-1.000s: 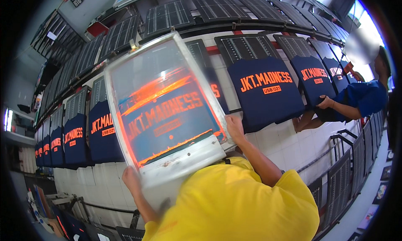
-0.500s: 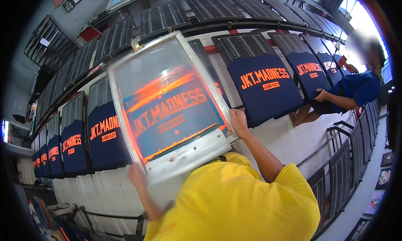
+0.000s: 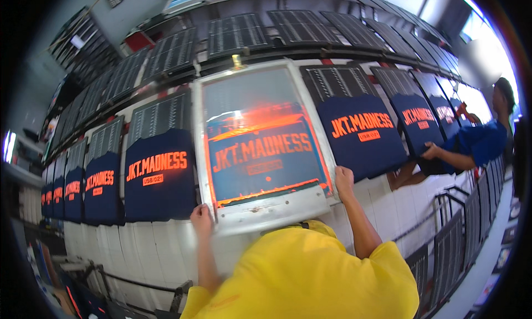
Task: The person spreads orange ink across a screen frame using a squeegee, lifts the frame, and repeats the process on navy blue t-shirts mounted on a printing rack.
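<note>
Both hands, left (image 3: 202,219) and right (image 3: 343,180), grip the printing screen (image 3: 260,147)'s lower corners.

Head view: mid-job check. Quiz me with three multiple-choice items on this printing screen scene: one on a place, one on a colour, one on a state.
1. Where is the co-worker?
A. far left
B. far right
C. behind the screen

2. What colour is the lettering on the dark blue shirts?
A. white
B. green
C. orange

3. Which hands hold the printing screen?
A. both
B. left only
C. neither

Answers:
1 B: the co-worker in blue leans over the shirts at the right rim.
2 C: every shirt in the row carries orange lettering.
3 A: the left hand and the right hand each grip the screen's lower frame.
</note>
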Action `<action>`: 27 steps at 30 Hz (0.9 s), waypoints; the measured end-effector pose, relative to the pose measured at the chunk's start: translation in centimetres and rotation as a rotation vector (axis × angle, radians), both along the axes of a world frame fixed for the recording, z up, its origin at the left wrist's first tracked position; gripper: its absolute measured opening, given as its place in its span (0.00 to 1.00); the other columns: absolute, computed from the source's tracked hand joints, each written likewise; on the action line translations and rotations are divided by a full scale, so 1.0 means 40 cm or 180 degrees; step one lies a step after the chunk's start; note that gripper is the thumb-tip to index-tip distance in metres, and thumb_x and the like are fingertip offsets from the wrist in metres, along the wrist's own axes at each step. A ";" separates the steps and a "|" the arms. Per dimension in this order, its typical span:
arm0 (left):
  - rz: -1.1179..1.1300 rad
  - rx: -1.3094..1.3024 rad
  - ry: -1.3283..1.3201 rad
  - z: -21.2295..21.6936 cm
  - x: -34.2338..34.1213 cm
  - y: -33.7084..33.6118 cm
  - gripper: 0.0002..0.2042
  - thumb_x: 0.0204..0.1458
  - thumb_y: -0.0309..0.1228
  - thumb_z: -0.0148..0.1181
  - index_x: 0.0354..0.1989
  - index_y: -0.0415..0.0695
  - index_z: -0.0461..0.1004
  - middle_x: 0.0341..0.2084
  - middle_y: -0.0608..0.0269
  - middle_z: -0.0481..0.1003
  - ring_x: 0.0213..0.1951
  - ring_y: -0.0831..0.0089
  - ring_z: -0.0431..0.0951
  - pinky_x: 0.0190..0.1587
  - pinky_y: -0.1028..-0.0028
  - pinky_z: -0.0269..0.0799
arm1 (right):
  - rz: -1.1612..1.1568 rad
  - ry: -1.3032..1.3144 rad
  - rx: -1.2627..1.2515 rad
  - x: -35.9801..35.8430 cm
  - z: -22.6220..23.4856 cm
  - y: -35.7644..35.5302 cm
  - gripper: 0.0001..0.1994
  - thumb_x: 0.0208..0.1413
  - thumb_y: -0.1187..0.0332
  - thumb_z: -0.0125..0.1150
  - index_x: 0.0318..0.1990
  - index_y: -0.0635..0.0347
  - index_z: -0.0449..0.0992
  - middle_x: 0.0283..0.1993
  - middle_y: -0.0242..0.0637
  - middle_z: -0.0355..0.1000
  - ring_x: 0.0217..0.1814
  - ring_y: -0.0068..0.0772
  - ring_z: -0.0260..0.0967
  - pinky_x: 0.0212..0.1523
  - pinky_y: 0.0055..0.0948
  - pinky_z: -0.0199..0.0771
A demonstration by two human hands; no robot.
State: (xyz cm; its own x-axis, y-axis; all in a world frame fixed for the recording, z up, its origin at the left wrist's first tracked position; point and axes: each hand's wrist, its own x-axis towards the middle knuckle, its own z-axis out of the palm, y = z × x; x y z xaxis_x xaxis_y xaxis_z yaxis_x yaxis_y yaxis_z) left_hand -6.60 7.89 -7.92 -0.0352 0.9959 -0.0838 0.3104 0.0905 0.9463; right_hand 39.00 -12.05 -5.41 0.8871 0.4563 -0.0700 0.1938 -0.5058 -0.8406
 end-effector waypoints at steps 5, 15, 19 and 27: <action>-0.0045 -0.0226 -0.0040 -0.004 0.022 -0.006 0.14 0.59 0.32 0.57 0.41 0.30 0.77 0.28 0.61 0.76 0.29 0.78 0.72 0.34 0.75 0.68 | -0.0073 0.0143 0.0010 -0.011 0.018 -0.021 0.17 0.57 0.65 0.49 0.23 0.72 0.65 0.19 0.37 0.55 0.25 0.25 0.51 0.28 0.39 0.56; 0.0009 -0.0080 0.0191 -0.004 0.038 0.045 0.16 0.57 0.34 0.57 0.39 0.30 0.78 0.28 0.52 0.79 0.33 0.65 0.78 0.39 0.68 0.70 | 0.0134 0.0065 0.0061 0.022 -0.004 0.029 0.17 0.56 0.65 0.48 0.23 0.74 0.64 0.19 0.41 0.55 0.25 0.27 0.51 0.29 0.41 0.57; -0.0091 -0.0157 0.0407 0.010 0.049 0.076 0.19 0.58 0.38 0.54 0.37 0.30 0.78 0.29 0.46 0.79 0.34 0.59 0.78 0.40 0.65 0.70 | 0.0091 0.0153 0.0150 0.020 0.003 0.056 0.16 0.56 0.67 0.48 0.19 0.69 0.62 0.19 0.31 0.53 0.24 0.22 0.48 0.25 0.37 0.53; -0.0031 -0.0232 0.0331 0.016 0.072 0.103 0.19 0.58 0.39 0.52 0.37 0.31 0.78 0.30 0.43 0.79 0.35 0.53 0.79 0.42 0.64 0.70 | 0.0084 0.0108 0.0129 0.041 0.006 0.073 0.15 0.55 0.68 0.48 0.20 0.70 0.63 0.19 0.33 0.53 0.24 0.23 0.49 0.26 0.37 0.53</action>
State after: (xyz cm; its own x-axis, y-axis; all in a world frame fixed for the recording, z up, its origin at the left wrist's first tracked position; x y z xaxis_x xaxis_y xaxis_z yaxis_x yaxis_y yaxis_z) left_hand -3.73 12.01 -7.30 -0.0377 0.9876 -0.1524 0.4076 0.1544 0.9000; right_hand 40.65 -9.12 -5.18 0.8722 0.4825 -0.0809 0.1776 -0.4662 -0.8667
